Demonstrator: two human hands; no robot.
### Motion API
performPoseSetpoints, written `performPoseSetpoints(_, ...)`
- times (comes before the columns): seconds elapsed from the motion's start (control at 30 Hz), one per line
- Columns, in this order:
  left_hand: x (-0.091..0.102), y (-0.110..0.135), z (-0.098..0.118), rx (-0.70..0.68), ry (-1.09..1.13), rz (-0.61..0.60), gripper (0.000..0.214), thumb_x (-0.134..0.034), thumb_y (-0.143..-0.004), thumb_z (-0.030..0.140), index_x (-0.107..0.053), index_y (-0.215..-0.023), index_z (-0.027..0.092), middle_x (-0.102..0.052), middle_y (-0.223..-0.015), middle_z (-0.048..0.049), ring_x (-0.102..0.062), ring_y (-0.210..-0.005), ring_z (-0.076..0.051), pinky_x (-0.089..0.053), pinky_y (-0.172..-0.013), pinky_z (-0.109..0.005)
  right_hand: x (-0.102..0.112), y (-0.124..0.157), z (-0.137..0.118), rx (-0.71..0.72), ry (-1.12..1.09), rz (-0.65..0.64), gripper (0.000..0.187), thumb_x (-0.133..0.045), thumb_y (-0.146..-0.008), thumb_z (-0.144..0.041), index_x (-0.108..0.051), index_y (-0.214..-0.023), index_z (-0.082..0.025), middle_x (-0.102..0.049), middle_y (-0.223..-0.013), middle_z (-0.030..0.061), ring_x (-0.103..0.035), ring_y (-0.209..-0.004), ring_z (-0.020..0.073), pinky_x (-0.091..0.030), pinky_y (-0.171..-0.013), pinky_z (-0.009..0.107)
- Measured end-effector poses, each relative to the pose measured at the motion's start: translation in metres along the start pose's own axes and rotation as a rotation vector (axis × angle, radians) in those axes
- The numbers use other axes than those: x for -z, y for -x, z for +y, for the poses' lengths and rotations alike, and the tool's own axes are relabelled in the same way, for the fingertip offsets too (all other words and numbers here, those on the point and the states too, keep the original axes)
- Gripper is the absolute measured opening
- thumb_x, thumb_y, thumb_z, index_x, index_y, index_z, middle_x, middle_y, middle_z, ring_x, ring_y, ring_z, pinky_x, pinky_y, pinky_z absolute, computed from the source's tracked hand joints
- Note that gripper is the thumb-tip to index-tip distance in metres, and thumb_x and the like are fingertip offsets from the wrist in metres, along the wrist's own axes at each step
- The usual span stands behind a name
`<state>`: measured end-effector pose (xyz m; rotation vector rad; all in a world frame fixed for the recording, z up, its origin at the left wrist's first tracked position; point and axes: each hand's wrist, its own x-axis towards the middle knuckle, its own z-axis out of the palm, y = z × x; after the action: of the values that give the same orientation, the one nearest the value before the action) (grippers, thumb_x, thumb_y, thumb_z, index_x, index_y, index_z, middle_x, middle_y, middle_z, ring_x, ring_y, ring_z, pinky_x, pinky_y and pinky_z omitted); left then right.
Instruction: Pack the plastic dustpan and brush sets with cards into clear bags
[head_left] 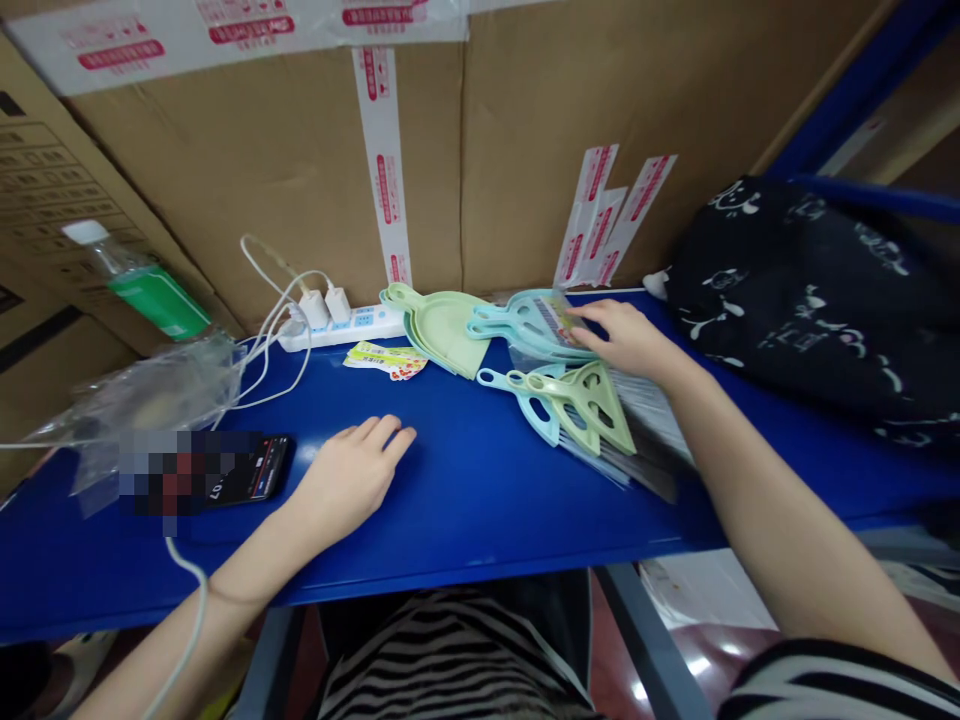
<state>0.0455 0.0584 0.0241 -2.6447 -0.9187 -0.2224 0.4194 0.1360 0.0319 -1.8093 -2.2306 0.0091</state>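
1. Your right hand [622,340] lies open, fingertips resting on the clear plastic film [561,318] over a pale blue plastic dustpan [529,322], near the back edge of the blue steel shelf [442,505]. It isn't clamped on anything.
2. That thin moulded pan looks light and fairly stiff, though the film may slip, so the slotted handle [480,325] seems the firmest place to grip.
3. Just in front, a pale green plastic dustpan [589,410] lies across a pale blue handle, with grey plastic broom bristles [645,440] fanned toward the front edge.
4. Your left hand [352,475] rests empty on the shelf, fingers slightly apart, nearest a smartphone [255,470].
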Motion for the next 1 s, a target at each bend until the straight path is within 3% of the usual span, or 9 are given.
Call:
performPoseSetpoints(0.2, -0.015, -0.026, -0.004, 0.147, -0.030, -0.093, 0.049, -0.046, -0.082, 0.001, -0.056, -0.128, 0.016, -0.068, -0.106, -0.0107, -0.069, -0.089, -0.022, -0.058, -0.071, -0.030, 0.019, 0.035, -0.041, 0.130, -0.063, -0.116, 0.045, -0.046, -0.092, -0.038, -0.064, -0.127, -0.017, -0.066, -0.126, 0.0150, -0.059, -0.118, 0.0321, -0.045, -0.100, 0.051)
performPoseSetpoints(0.4, -0.031, -0.061, -0.006, 0.233, -0.028, -0.033, 0.055, -0.037, -0.091, 0.007, -0.036, -0.146, 0.010, -0.057, -0.134, -0.0184, -0.060, -0.119, -0.025, -0.058, -0.086, -0.033, -0.002, 0.072, -0.055, 0.132, -0.014, 0.095, 0.035, -0.047, -0.091, -0.032, -0.070, -0.109, -0.012, -0.071, -0.107, 0.0174, -0.069, -0.098, 0.0313, -0.055, -0.083, 0.045)
performPoseSetpoints(0.53, -0.038, -0.084, -0.009, 0.216, -0.039, -0.032, 0.053, -0.032, -0.092, 0.004, -0.041, -0.144, 0.010, -0.054, -0.139, -0.0192, -0.057, -0.122, -0.026, -0.052, -0.099, -0.040, -0.017, 0.079, -0.056, 0.115, -0.003, 0.228, 0.032, -0.046, -0.092, -0.030, -0.071, -0.102, -0.014, -0.071, -0.094, 0.0148, -0.069, -0.088, 0.0292, -0.056, -0.075, 0.042)
performPoseSetpoints(0.73, -0.039, -0.106, -0.023, 0.168, -0.069, -0.083, 0.037, -0.041, -0.091, 0.001, -0.063, -0.116, 0.014, -0.068, -0.114, -0.0134, -0.063, -0.108, -0.023, -0.056, -0.084, -0.034, -0.025, 0.081, -0.062, 0.066, 0.058, 0.275, 0.034, -0.044, -0.091, -0.028, -0.071, -0.104, -0.012, -0.068, -0.086, 0.0145, -0.067, -0.082, 0.0288, -0.054, -0.072, 0.039)
performPoseSetpoints(0.87, -0.032, -0.112, -0.028, 0.146, -0.092, -0.096, 0.028, -0.046, -0.090, 0.001, -0.067, -0.103, 0.016, -0.068, -0.094, -0.0089, -0.066, -0.093, -0.020, -0.055, -0.069, -0.027, -0.027, 0.084, -0.064, 0.000, 0.099, 0.228, 0.037, -0.041, -0.093, -0.026, -0.070, -0.112, -0.013, -0.071, -0.094, 0.0142, -0.068, -0.076, 0.0267, -0.051, -0.065, 0.035)
performPoseSetpoints(1.0, -0.024, -0.111, -0.026, 0.128, -0.113, -0.088, 0.026, -0.046, -0.090, 0.000, -0.067, -0.098, 0.014, -0.065, -0.088, -0.0090, -0.066, -0.087, -0.021, -0.053, -0.064, -0.027, -0.028, 0.086, -0.065, -0.028, 0.175, 0.218, 0.040, -0.039, -0.094, -0.027, -0.071, -0.114, -0.013, -0.072, -0.092, 0.0145, -0.068, -0.072, 0.0277, -0.049, -0.061, 0.035)
